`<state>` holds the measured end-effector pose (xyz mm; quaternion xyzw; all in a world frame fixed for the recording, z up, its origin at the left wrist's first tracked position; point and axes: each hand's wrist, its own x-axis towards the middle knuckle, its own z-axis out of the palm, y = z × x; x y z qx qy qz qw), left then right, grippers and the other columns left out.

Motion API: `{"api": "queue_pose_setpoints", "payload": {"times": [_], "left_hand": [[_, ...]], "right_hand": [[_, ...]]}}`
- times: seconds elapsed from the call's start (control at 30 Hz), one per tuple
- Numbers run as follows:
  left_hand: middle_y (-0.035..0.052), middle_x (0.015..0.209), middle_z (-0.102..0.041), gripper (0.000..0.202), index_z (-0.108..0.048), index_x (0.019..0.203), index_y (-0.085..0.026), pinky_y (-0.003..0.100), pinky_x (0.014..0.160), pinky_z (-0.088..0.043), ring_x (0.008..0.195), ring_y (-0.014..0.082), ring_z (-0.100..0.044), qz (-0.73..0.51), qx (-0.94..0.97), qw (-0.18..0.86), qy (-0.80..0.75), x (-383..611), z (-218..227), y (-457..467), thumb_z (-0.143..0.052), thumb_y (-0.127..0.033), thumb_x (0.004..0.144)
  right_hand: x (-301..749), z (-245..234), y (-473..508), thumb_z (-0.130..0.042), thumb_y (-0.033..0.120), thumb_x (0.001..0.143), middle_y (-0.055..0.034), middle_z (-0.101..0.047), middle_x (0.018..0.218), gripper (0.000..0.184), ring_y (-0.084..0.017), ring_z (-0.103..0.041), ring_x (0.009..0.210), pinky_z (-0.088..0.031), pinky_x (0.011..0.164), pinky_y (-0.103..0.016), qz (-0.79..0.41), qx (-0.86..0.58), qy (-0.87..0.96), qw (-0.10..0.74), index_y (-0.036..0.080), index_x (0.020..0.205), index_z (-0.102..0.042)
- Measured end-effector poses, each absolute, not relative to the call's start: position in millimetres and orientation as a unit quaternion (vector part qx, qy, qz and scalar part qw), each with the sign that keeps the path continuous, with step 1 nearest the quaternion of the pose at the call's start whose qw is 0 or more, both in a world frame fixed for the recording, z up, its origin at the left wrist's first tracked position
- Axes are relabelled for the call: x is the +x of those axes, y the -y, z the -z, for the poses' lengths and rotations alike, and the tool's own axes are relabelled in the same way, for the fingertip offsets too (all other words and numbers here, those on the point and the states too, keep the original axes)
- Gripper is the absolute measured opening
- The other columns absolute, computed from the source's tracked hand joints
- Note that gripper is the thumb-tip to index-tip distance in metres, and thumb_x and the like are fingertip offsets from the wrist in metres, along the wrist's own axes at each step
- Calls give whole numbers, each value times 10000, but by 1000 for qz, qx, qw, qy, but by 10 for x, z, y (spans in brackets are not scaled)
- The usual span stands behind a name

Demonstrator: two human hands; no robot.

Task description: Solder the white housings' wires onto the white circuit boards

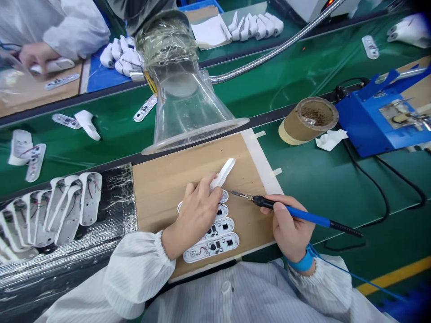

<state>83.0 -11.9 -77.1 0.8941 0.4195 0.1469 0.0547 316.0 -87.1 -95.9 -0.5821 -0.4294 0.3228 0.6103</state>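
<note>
2 grips clamp: left hand [197,216] on white casing [224,172], right hand [291,229] on soldering iron [314,219].

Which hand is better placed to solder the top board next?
Right, likely: the right hand grips the soldering iron, tip just beside the top board; the left hand holds a white casing there.

Left half of the wooden board [155,179] and the green surface [313,179] to its right lie open; clear fume funnel [188,103] overhangs the board's back, white housings [67,208] crowd the left, black cable [373,179] crosses right.
</note>
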Motion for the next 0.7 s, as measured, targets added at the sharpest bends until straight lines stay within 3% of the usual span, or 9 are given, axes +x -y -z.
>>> {"api": "queue_pose_setpoints", "payload": {"times": [0.17,0.7], "left_hand": [[210,1477,-606,216,-642,1030,-194,435,840,-459,1131,301,-658,-138,894,24,-426,842,804,124,-497,-34,1030],[217,1407,-649,123,-627,943,-182,428,796,-429,1131,321,-668,-139,892,-3,-430,910,739,125,-579,-99,1020]], "right_hand": [[3157,954,874,-700,305,1013,-24,-776,784,154,-196,-746,656,-603,613,-330,-332,-582,428,607,233,1022,-836],[3120,902,840,-696,283,1013,-10,-783,731,148,-176,-740,601,-582,572,-292,-342,-580,445,590,229,999,-833]]}}
